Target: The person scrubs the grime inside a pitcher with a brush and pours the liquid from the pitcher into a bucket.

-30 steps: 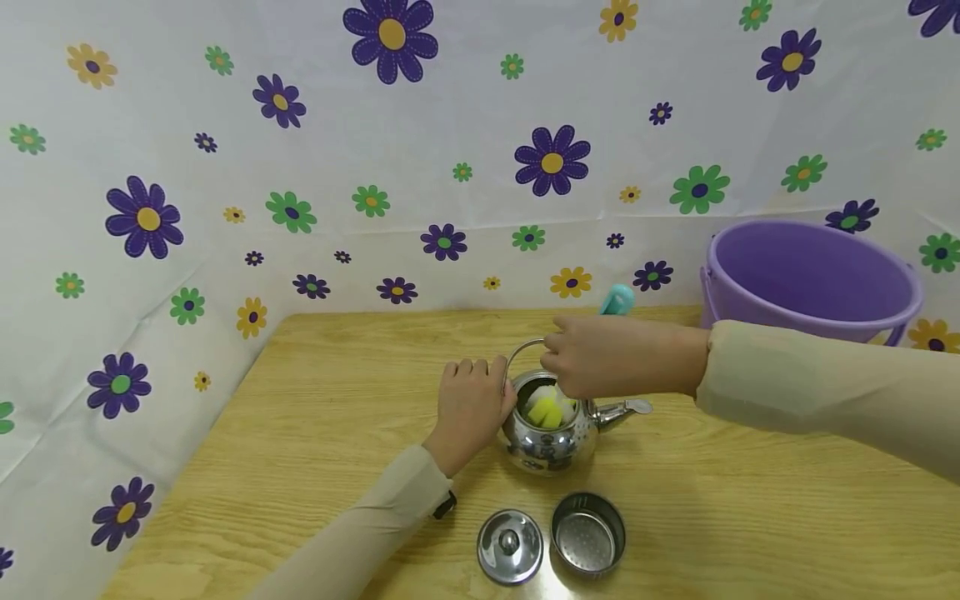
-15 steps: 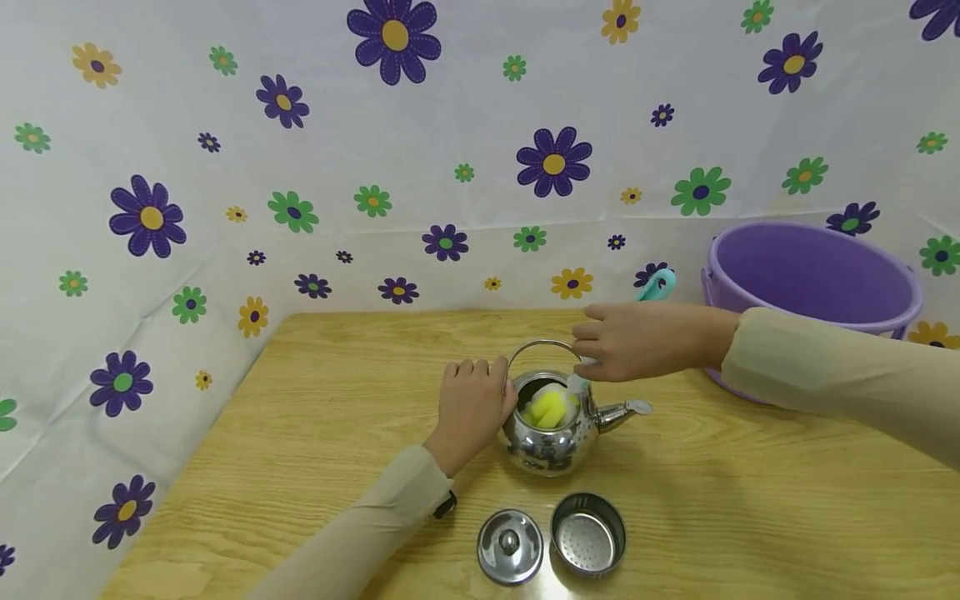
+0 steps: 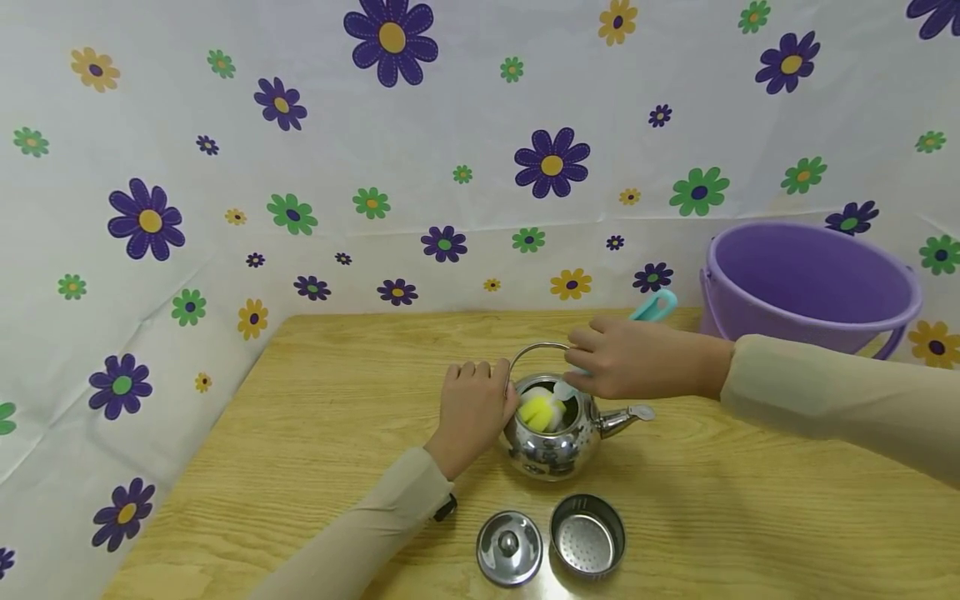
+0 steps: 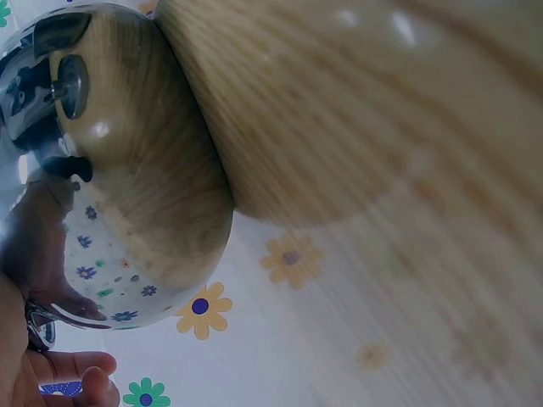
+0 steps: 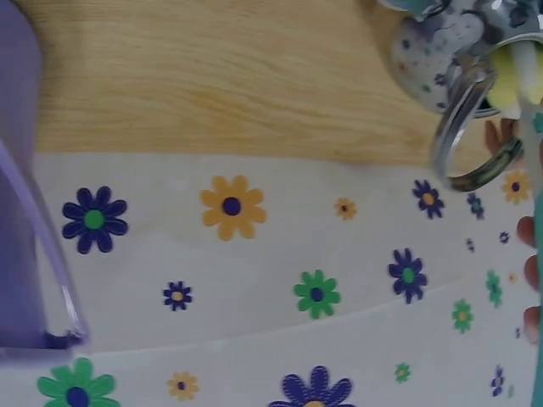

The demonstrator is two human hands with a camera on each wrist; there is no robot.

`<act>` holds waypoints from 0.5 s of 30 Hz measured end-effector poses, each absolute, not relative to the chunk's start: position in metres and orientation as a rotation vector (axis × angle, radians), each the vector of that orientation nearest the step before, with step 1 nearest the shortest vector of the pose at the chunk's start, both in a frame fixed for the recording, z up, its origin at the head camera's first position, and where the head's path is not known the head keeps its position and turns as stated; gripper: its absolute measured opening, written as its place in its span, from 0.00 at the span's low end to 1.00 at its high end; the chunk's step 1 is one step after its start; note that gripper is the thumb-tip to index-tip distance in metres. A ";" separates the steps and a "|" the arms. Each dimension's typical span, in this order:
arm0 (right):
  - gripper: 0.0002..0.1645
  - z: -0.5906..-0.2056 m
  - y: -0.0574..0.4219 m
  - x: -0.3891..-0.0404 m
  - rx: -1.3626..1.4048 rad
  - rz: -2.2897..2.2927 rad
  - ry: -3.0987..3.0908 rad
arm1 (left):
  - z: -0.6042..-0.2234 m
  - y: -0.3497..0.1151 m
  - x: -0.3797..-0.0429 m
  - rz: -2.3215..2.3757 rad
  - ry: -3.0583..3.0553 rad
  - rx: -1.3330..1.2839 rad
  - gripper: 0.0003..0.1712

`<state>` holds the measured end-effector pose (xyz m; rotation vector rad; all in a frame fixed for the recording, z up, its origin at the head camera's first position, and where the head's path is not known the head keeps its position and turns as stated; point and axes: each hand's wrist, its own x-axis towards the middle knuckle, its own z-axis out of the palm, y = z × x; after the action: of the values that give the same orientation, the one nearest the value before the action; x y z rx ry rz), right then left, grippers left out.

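Observation:
A shiny stainless steel kettle (image 3: 551,457) stands upright on the table, lid off, its spout to the right. My left hand (image 3: 474,410) grips the left base of its arched handle (image 3: 538,346); in the left wrist view, curled fingers (image 4: 72,366) show below the kettle's mirrored side (image 4: 153,178). My right hand (image 3: 637,358) holds a sponge brush by its teal handle (image 3: 655,307), tilted over the kettle's mouth. The yellow and white sponge head (image 3: 542,410) sits inside the opening. Only some right fingers (image 5: 529,271) appear at the right wrist view's edge.
A round metal lid (image 3: 509,547) and a perforated strainer basket (image 3: 587,537) lie in front of the kettle. At the back right stands a purple bucket (image 3: 810,333). Flower-printed white sheeting (image 3: 420,150) hangs behind the wooden table (image 3: 337,417).
The right hand first shifted right and up, then came slightly back down. The sponge head moved within the kettle's mouth, now nearer its left side. The left hand and kettle stayed in place.

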<state>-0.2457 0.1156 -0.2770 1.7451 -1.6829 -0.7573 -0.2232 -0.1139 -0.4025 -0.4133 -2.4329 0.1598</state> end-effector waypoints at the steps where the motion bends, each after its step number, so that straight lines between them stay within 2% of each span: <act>1: 0.12 -0.277 0.113 -0.242 1.721 -0.771 -1.690 | -0.402 -0.114 -0.223 0.163 -2.440 -0.411 0.09; 5: 0.07 -0.274 0.101 -0.227 1.619 -0.844 -1.721 | -0.402 -0.115 -0.224 0.181 -2.443 -0.401 0.10; 15: 0.10 -0.262 0.068 -0.202 1.510 -1.303 -1.828 | -0.404 -0.114 -0.225 0.226 -2.371 -0.400 0.11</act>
<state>-0.2023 0.0684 -0.2621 1.5103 -1.8278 -1.3030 -0.2247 -0.1139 -0.4043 -0.4004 -2.3714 0.2258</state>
